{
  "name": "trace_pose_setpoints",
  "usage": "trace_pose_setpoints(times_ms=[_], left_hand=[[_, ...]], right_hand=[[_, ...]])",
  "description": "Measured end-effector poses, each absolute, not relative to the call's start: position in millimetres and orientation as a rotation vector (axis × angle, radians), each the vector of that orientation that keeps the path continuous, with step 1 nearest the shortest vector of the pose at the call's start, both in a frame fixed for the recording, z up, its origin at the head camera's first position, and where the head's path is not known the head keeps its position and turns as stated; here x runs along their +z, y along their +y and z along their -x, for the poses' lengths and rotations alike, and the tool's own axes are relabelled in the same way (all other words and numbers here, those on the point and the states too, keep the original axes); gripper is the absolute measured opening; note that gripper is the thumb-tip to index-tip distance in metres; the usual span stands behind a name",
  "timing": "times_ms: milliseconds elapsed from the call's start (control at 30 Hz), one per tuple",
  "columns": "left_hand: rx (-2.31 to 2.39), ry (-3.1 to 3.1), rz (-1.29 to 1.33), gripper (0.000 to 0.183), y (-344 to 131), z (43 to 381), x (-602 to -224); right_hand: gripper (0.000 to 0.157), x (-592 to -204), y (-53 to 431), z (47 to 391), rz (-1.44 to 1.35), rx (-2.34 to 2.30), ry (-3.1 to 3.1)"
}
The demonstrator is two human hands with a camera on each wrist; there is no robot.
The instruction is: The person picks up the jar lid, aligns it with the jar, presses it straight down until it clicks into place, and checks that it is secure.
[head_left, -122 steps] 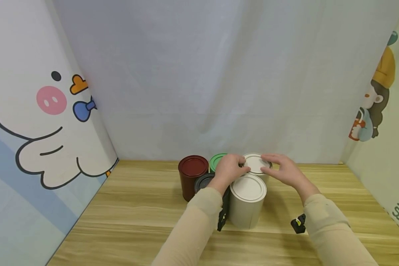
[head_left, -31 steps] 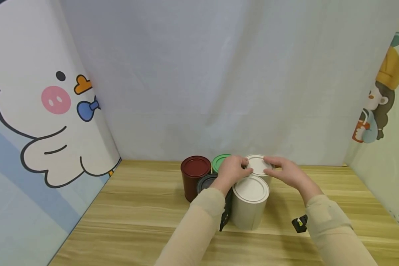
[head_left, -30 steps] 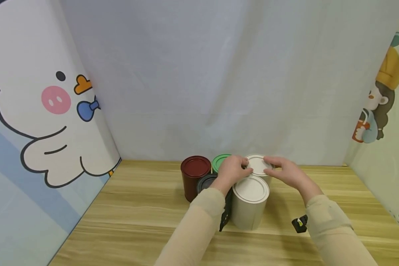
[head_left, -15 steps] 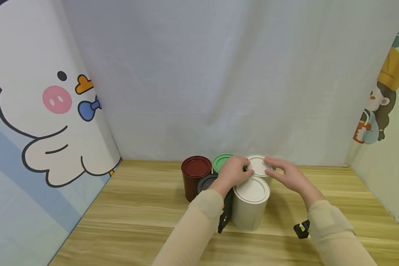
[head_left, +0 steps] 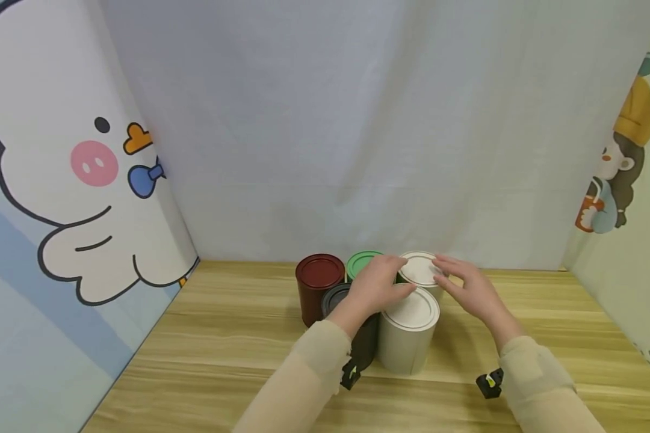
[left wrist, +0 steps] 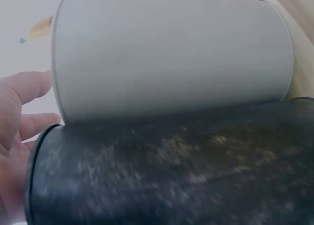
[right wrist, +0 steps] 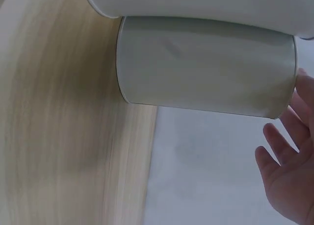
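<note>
Two white lidded cans stand one behind the other, the rear white can (head_left: 419,269) against the front white can (head_left: 405,346). My left hand (head_left: 375,285) reaches over the black can (head_left: 364,343), its thumb above the front white lid and its fingertips near the rear can's left rim. With loosely spread fingers, my right hand (head_left: 470,290) is at the rear can's right edge. The right wrist view shows that hand's fingers (right wrist: 277,142) extended beside the lid end. In the left wrist view, fingers (left wrist: 30,84) lie near the lid end of a white can.
A dark red can (head_left: 315,294) and a green-lidded can (head_left: 359,261) stand at the left of the group. All are on a wood-grain table (head_left: 222,337) in front of a pale curtain (head_left: 303,120). Small black wrist devices (head_left: 489,383) hang below the sleeves.
My left hand has drawn back from the rear white can toward the front left, its thumb and fingers wider apart. My right hand has shifted slightly right. The cans stay in place.
</note>
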State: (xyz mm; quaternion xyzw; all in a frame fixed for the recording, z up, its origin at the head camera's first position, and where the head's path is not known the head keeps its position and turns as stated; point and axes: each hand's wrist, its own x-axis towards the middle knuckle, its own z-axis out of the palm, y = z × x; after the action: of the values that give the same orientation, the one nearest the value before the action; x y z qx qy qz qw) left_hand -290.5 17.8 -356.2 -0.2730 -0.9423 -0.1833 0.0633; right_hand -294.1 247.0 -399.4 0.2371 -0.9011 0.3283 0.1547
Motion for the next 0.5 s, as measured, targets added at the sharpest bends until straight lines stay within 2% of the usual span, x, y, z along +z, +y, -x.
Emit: trace_pose_setpoints(times_ms=[200,500], left_hand=[[-0.568,-2.74,0.864,0.055,0.5,274.1,-358.3],[-0.618,-2.522,0.933,0.055,-35.9,252.5,-361.8]], right_hand=[[0.04,-405.8,244.3,283.6,-0.682,0.897,-2.387],[0.05,-411.0,239.1,255.8,-0.734,0.882,-2.213]])
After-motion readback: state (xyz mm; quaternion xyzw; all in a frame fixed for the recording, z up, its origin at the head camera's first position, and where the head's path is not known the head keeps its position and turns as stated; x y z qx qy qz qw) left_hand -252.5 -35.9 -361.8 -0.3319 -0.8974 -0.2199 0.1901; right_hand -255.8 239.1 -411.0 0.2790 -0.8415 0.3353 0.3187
